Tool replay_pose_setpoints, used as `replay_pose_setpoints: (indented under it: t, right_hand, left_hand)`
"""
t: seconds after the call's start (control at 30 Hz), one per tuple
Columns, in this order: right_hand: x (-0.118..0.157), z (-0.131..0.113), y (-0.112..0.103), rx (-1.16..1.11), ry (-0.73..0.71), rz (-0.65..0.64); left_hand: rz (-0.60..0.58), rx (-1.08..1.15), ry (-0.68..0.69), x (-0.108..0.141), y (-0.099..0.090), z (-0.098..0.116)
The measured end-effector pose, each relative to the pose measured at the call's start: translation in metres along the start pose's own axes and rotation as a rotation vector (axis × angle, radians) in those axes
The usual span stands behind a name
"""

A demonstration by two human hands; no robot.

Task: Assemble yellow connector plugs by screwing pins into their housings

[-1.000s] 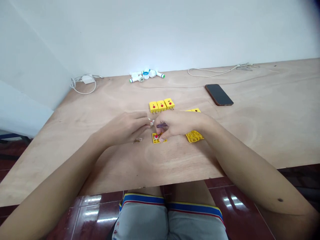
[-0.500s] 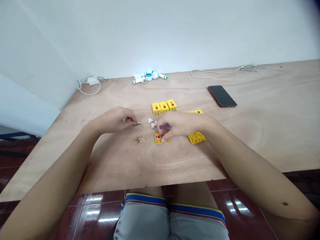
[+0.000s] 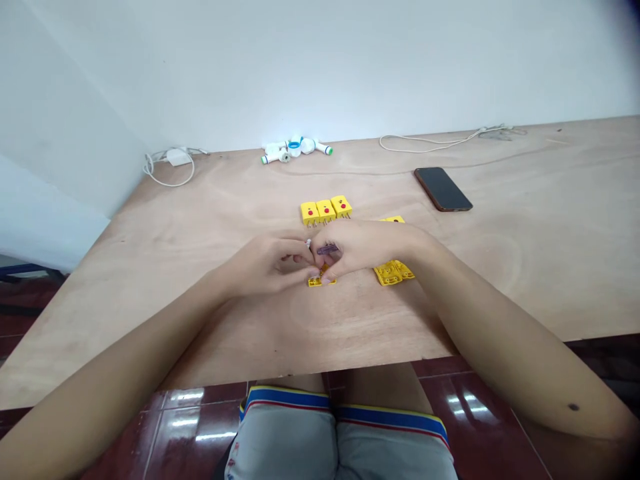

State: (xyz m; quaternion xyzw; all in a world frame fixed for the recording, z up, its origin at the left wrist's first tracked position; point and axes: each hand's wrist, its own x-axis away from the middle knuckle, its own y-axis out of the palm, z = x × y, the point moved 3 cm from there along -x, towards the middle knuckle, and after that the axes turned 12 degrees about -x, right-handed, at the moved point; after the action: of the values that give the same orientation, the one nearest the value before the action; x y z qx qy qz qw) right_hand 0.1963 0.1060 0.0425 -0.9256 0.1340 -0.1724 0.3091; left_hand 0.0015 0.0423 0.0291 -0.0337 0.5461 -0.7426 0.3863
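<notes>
The left hand's fingertips (image 3: 314, 272) come together with the thumb at the left side of a small yellow casing half (image 3: 315, 283), near the centre of the frame. The left hand (image 3: 277, 265) is half curled, with a gap between thumb and forefinger; whether its tips pinch a small part, I cannot tell. The right hand (image 3: 353, 248) curls around a slim purple handle (image 3: 328, 249), whose end shows between thumb and forefinger, while its thumb tip rests at the right side of the casing half. The two hands nearly meet there and cover most of the casing half, which lies on the wooden tabletop (image 3: 280, 333).

Just above the fingertips, a bit of a white piece (image 3: 308, 243) shows, mostly hidden. Above that, three yellow plugs (image 3: 326, 209) stand side by side, each with a red dot and metal pins pointing down the frame. Right of centre, open yellow shells (image 3: 387, 273) lie below the right wrist, and more yellow parts (image 3: 396, 220) peek out above it.

Farther out, a dark phone (image 3: 443, 189) lies right of centre. Along the wall, white fittings (image 3: 295, 148) with green ends sit at upper centre, a white adapter (image 3: 179, 157) with its cord at upper left, and a pale cable at upper right. Grey shorts (image 3: 285, 440) show at the bottom.
</notes>
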Motion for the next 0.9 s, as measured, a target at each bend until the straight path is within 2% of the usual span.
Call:
replay_pose_setpoints:
  t: [0.13, 0.33, 0.57, 0.77, 0.9]
  right_hand:
    - [0.002, -0.001, -0.001, -0.014, 0.019, 0.000]
    - [0.001, 0.000, 0.000, 0.036, 0.028, 0.016]
    - [-0.003, 0.008, 0.002, 0.032, 0.028, -0.007]
    - [-0.003, 0.008, 0.001, 0.037, 0.021, -0.001]
    - [0.001, 0.003, -0.004, -0.022, 0.011, 0.013]
  left_hand:
    - [-0.087, 0.026, -0.022, 0.000, 0.012, 0.003]
    - [-0.063, 0.102, -0.067, 0.000, 0.016, -0.001]
    - [-0.005, 0.040, -0.070, -0.001, 0.010, 0.004]
    - [-0.056, 0.041, -0.092, 0.001, 0.006, 0.002]
    - [-0.045, 0.097, -0.126, 0.001, 0.004, 0.000]
